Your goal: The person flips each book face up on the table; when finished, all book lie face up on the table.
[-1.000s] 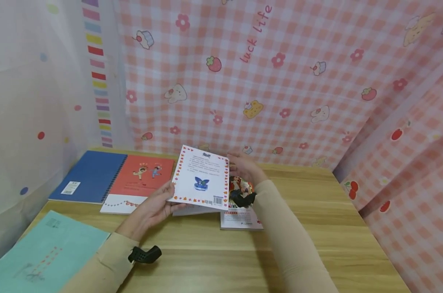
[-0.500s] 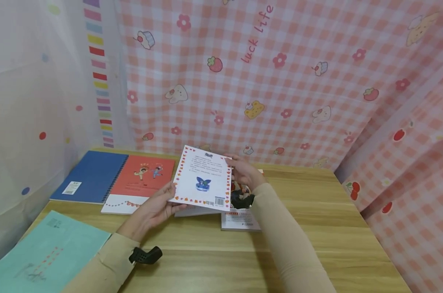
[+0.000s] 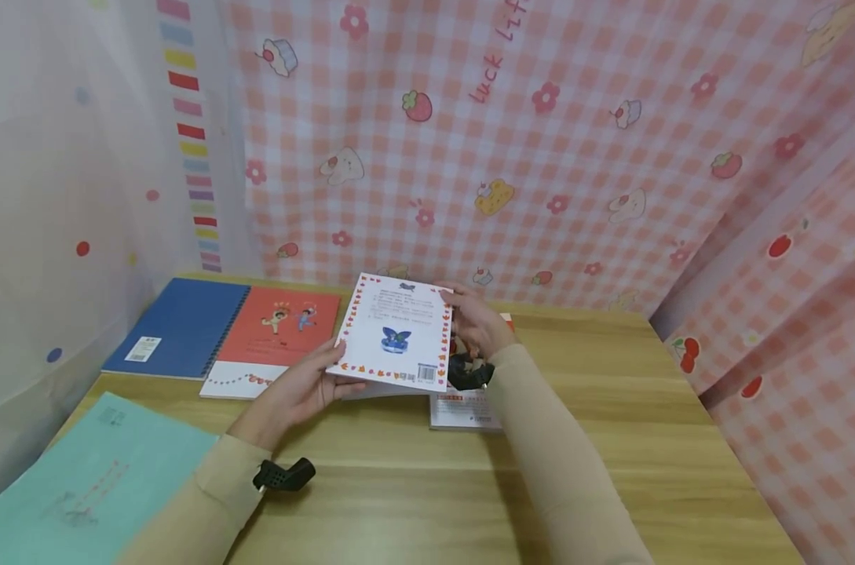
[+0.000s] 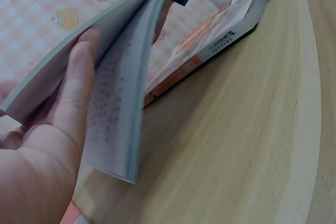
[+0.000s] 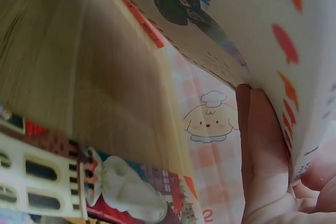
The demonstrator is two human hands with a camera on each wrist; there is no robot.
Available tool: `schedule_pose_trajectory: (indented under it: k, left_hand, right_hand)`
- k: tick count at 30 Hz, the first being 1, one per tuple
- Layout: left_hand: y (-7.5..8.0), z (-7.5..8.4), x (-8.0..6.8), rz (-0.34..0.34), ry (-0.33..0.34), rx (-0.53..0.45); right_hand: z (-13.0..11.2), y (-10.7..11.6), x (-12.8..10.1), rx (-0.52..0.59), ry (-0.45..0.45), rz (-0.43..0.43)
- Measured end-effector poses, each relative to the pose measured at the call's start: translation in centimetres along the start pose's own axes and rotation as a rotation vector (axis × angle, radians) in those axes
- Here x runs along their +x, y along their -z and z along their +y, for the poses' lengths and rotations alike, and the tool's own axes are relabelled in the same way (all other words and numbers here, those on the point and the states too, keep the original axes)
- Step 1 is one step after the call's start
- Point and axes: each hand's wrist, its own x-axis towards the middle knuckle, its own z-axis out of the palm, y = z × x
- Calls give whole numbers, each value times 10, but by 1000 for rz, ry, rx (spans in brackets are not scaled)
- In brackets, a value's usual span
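A white book [image 3: 395, 333] with a leaf border, a blue winged picture and a barcode is held up above the table by both hands. My left hand [image 3: 307, 388] grips its left lower edge. In the left wrist view the book [image 4: 115, 124] is parted, and a finger of the left hand [image 4: 50, 156] lies between the hanging pages and the upper part. My right hand [image 3: 480, 318] holds the upper right edge; in the right wrist view the right hand [image 5: 270, 156] pinches that edge. Under the right hand lies another colourful book [image 3: 465, 412], partly hidden.
At the left lie a blue spiral notebook [image 3: 176, 322], a red and white book [image 3: 282, 322] overlapping it, and a teal book [image 3: 95, 479] near the front. A pink checked curtain [image 3: 427, 157] hangs behind the wooden table [image 3: 611, 439].
The right hand's fingers have shifted on the book's upper right edge, and the book has moved slightly right. The head view has tipped down a little.
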Motion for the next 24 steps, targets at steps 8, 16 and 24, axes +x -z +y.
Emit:
schedule_pose_trajectory:
  k: [8, 16, 24]
  left_hand:
    - [10, 3, 0, 27, 7, 50]
    - [12, 0, 3, 241, 36, 351]
    - [12, -2, 5, 214, -31, 307]
  right_hand:
    - [-7, -1, -1, 194, -9, -14]
    - [-10, -2, -4, 222, 32, -66]
    - [-20, -5, -9, 269, 52, -97]
